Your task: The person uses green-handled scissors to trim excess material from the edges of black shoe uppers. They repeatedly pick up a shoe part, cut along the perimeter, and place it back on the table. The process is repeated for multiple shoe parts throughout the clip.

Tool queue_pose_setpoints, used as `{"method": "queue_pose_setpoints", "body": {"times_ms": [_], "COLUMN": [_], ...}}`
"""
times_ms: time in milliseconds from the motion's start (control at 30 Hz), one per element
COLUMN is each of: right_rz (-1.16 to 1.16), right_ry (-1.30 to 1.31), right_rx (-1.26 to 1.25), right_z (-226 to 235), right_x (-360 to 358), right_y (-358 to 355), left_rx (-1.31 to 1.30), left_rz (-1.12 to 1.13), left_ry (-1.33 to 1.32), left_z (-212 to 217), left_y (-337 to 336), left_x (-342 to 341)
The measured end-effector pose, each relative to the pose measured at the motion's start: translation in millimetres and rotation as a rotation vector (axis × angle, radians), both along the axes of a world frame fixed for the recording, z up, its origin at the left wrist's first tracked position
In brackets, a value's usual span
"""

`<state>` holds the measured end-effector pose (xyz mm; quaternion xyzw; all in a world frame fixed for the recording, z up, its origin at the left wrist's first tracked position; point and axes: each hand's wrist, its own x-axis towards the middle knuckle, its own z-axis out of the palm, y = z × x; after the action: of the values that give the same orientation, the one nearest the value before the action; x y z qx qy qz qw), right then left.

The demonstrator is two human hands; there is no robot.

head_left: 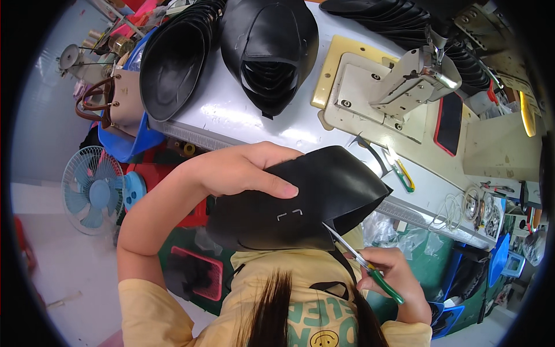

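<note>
A folded black leather-like piece (pixel 312 179), apparently a bag body, is held up in front of my chest. My left hand (pixel 248 170) grips its upper left side, thumb on the near face and the other fingers hidden behind. Two small pale corner marks (pixel 289 215) show on that face. In my right hand (pixel 390 272), fingers are closed around slim green-handled snips (pixel 378 279). The silver tip meets the lower edge of the black piece, beside its open fold. Whether the blades are apart I cannot tell.
Beyond lie stacked black pieces (pixel 176 75) and another black shaped piece (pixel 272 46) on the white table (pixel 231 110). A sewing machine (pixel 399 87) stands right, near a phone (pixel 448 124) and a second pair of snips (pixel 402 170). A fan (pixel 95 188) stands left.
</note>
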<state>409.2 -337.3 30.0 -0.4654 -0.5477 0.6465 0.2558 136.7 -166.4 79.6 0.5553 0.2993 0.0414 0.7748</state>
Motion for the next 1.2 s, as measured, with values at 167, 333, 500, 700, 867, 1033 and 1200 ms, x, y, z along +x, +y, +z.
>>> {"method": "queue_pose_setpoints", "body": {"times_ms": [167,333,500,700,867,1033,1200], "right_rz": [0.055,0.093,0.174,0.110,0.086,0.095,0.135], "right_ry": [-0.134,-0.177,-0.166,0.313,0.354,0.139,-0.052], "right_rx": [0.145,0.116,0.092,-0.441,-0.526,-0.332,-0.135], "right_z": [17.2,18.4,18.1,11.0,8.8,4.3,7.4], "right_x": [0.7,1.1,5.5,9.9,8.3,9.4,8.2], "right_y": [8.0,9.8,10.2,4.4,3.2,-1.8,-2.7], "left_rx": [-0.132,-0.373,-0.331,-0.273,-0.264,-0.307,-0.292], "left_rz": [0.001,0.001,-0.083,-0.176,-0.159,-0.193,-0.255], "left_ry": [0.035,0.024,0.000,-0.064,-0.093,-0.052,-0.080], "left_z": [-8.9,-18.2,-23.8,-28.0,-28.3,-31.5,-34.0], "left_y": [-1.5,-2.8,-3.9,1.4,2.6,5.6,3.4], "left_x": [4.8,7.8,10.5,16.1,14.6,11.3,16.8]}}
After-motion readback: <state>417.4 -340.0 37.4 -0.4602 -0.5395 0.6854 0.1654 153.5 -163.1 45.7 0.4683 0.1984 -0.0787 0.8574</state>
